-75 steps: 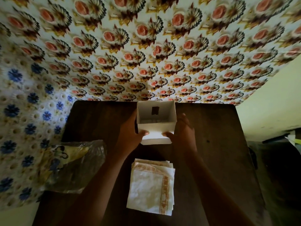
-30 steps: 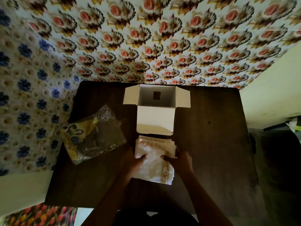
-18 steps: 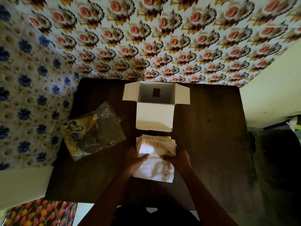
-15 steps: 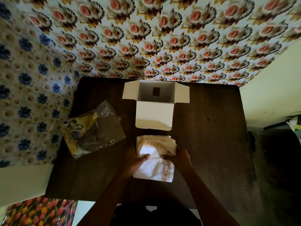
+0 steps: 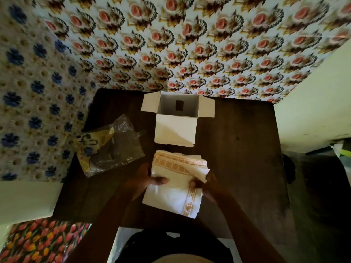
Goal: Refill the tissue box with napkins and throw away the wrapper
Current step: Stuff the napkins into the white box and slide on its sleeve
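Both hands, the left hand point(image 5: 147, 180) and the right hand point(image 5: 206, 184), are clamped on the sides of the napkins point(image 5: 175, 184), a stack lying on the near middle of the counter point(image 5: 237, 158) with its far edge curling up. Just beyond, the tissue box point(image 5: 177, 120) stands open and empty, so the filling is not yet begun. Left of it the wrapper point(image 5: 112, 147) lies emptied, not yet thrown away.

On my one dark table point(image 5: 247, 158) I count one open white tissue box point(image 5: 175, 130), one stack of napkins point(image 5: 176, 179), its sheets too many to count, one crumpled plastic wrapper point(image 5: 112, 149), and my two hands.
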`<state>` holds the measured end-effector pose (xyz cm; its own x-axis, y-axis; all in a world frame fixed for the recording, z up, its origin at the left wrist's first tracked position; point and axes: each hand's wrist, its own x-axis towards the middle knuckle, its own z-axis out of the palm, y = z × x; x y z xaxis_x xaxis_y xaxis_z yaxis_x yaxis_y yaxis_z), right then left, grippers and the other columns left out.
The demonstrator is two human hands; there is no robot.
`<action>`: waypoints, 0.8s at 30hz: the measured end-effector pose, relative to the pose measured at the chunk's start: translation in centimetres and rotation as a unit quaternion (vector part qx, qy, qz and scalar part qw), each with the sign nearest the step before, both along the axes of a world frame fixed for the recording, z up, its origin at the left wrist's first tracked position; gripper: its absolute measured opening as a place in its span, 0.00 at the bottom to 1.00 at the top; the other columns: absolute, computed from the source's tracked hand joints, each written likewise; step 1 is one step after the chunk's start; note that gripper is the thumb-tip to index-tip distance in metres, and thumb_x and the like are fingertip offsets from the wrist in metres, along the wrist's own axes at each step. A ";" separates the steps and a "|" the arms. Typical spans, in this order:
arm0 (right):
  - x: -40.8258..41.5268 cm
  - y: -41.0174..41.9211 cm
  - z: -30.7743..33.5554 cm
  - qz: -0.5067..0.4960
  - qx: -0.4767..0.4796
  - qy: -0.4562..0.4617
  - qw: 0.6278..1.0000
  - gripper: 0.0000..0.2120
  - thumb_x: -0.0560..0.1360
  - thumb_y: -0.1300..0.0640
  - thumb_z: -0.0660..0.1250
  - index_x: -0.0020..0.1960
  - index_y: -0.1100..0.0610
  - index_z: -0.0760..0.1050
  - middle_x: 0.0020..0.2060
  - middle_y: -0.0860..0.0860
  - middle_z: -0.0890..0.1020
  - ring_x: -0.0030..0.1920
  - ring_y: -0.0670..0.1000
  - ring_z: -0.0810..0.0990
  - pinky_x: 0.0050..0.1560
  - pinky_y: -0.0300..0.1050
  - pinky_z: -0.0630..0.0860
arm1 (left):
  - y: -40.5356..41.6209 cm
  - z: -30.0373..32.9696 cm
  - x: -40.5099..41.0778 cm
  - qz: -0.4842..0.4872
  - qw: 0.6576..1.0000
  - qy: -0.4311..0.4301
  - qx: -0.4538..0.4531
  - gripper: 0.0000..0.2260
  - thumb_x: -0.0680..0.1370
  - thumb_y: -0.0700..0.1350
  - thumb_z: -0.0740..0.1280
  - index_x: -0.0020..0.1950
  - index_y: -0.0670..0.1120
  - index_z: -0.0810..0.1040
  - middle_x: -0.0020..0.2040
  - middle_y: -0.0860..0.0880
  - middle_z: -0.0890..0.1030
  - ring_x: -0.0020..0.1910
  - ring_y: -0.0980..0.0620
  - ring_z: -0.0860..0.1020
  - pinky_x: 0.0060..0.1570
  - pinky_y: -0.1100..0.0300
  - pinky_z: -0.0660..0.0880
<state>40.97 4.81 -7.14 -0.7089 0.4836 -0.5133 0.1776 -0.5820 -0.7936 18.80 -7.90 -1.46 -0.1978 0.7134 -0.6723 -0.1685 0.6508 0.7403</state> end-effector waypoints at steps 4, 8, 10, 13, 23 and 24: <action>0.3 0.2 1.7 0.009 -0.022 0.037 0.999 0.26 0.63 0.67 0.74 0.60 0.57 0.75 0.39 0.50 0.86 0.38 0.44 0.85 0.40 0.41 0.83 | 0.6 1.5 0.1 0.003 0.999 -0.024 0.026 0.21 0.65 0.37 0.79 0.55 0.50 0.81 0.52 0.50 0.88 0.54 0.50 0.86 0.48 0.56 0.82; 0.5 0.5 3.0 -0.051 0.001 0.029 0.998 0.42 0.54 0.56 0.86 0.64 0.59 0.75 0.55 0.63 0.84 0.54 0.63 0.85 0.52 0.65 0.81 | 1.2 1.7 0.9 0.063 0.997 -0.025 0.031 0.23 0.64 0.38 0.81 0.56 0.48 0.81 0.51 0.50 0.88 0.58 0.46 0.84 0.45 0.58 0.83; 0.7 0.4 3.7 -0.071 0.009 0.028 0.997 0.40 0.56 0.58 0.86 0.64 0.61 0.74 0.56 0.63 0.84 0.56 0.65 0.84 0.53 0.70 0.80 | 1.6 2.3 2.1 0.112 0.993 -0.016 0.044 0.24 0.63 0.44 0.82 0.58 0.47 0.81 0.51 0.50 0.88 0.58 0.46 0.84 0.44 0.59 0.83; 0.6 0.1 5.3 -0.077 0.061 0.012 0.995 0.31 0.63 0.62 0.82 0.63 0.61 0.75 0.55 0.61 0.85 0.54 0.62 0.85 0.49 0.64 0.83 | 2.0 3.0 3.6 0.155 0.985 0.009 0.071 0.29 0.66 0.47 0.81 0.65 0.49 0.76 0.53 0.49 0.86 0.55 0.50 0.84 0.42 0.61 0.83; 0.0 0.9 10.1 -0.099 -0.002 0.051 0.994 0.30 0.66 0.67 0.77 0.66 0.60 0.74 0.58 0.61 0.84 0.57 0.62 0.84 0.53 0.66 0.81 | 2.3 6.5 4.2 0.197 0.964 0.075 0.164 0.30 0.73 0.38 0.74 0.74 0.48 0.69 0.61 0.49 0.83 0.56 0.50 0.84 0.43 0.58 0.84; -0.2 1.1 10.8 -0.095 -0.019 0.053 0.994 0.28 0.66 0.67 0.77 0.64 0.59 0.76 0.57 0.61 0.84 0.56 0.62 0.84 0.54 0.65 0.81 | 2.5 7.0 3.9 0.189 0.962 0.083 0.178 0.30 0.73 0.37 0.73 0.74 0.48 0.69 0.61 0.49 0.83 0.56 0.51 0.84 0.42 0.59 0.84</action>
<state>40.75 5.92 3.67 -0.6570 0.5966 -0.4609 -0.0223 -0.6265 -0.7791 22.66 -5.40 5.52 -0.5718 0.7489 -0.3350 -0.2027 0.2667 0.9422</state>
